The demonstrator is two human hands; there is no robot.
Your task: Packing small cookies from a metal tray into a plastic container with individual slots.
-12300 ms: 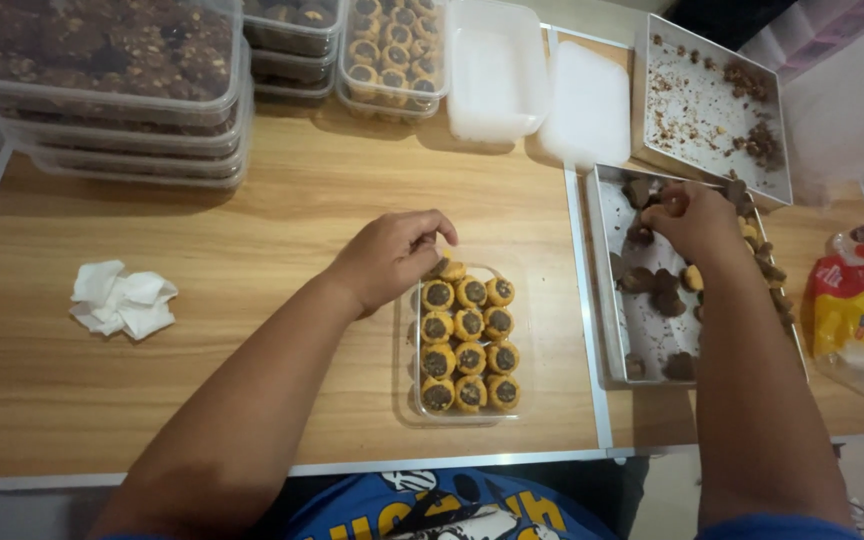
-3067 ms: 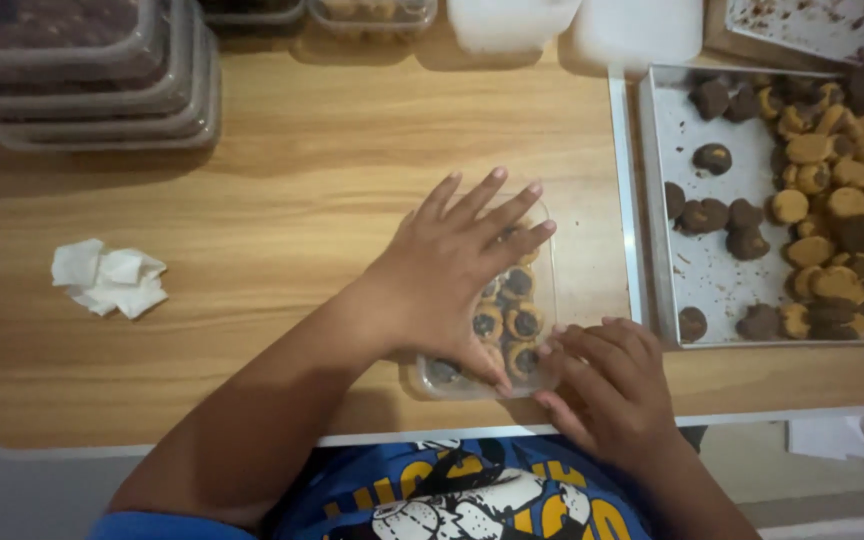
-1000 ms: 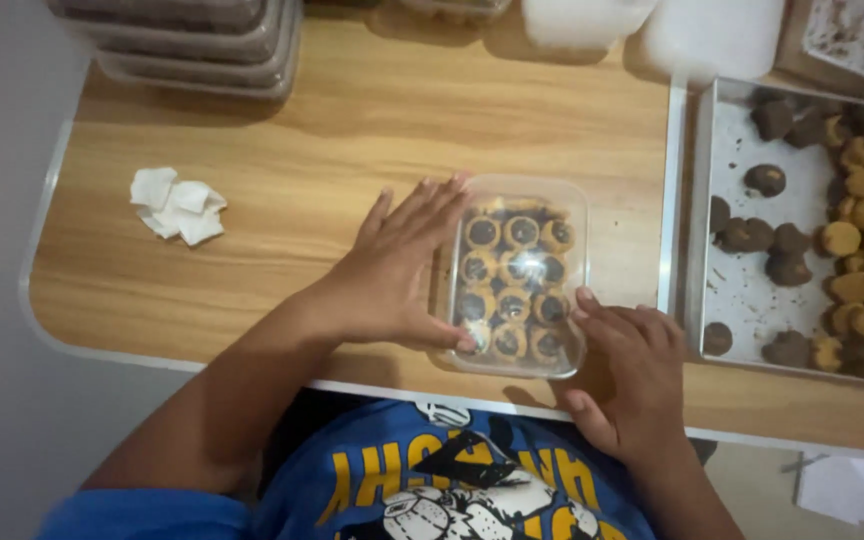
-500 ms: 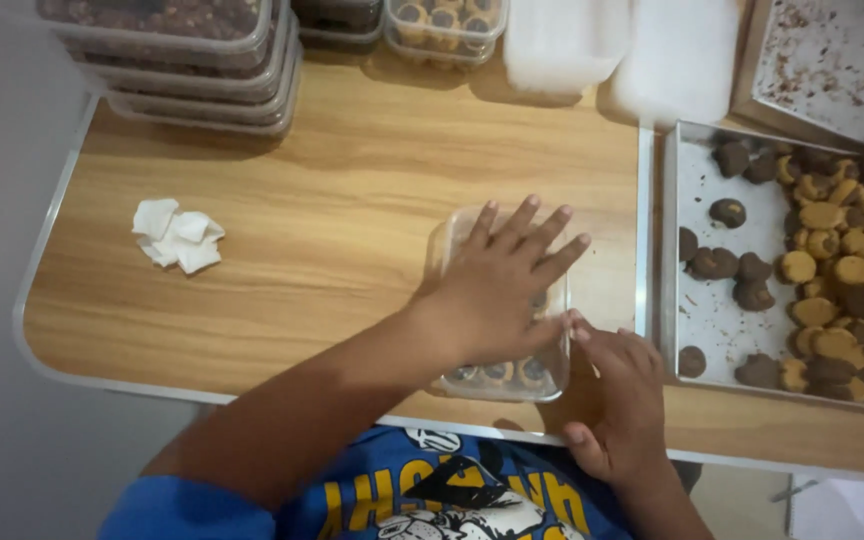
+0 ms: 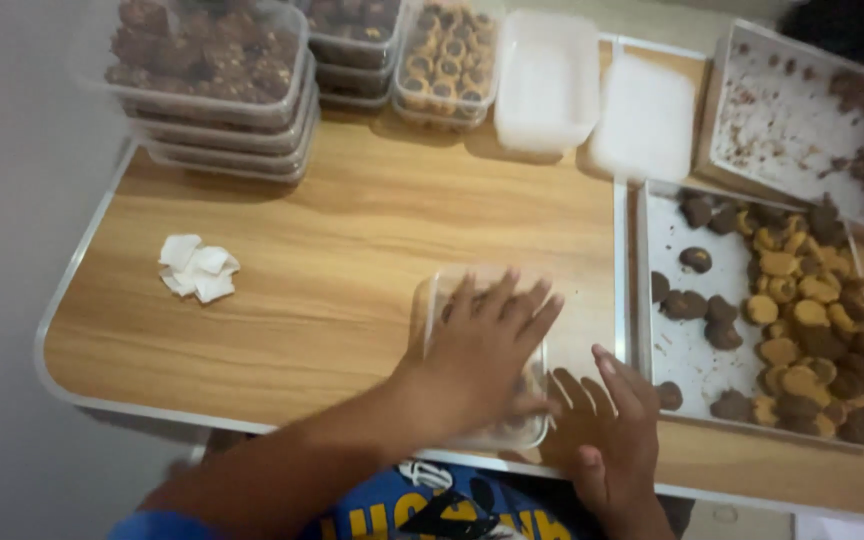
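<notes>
Head view:
Left hand: fingers spread, flat, pressing on the lid of the clear container.
Right hand: open, fingers at the container's right edge.
Container: near the front edge of the wooden bench, left of the cookie tray.

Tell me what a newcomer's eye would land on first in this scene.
First, the left hand pressed flat on a clear plastic container at the table's near edge, the right hand beside it on the wooden table. Next, the metal tray of brown and golden cookies to the right, and the stacked filled containers at the far left.
</notes>
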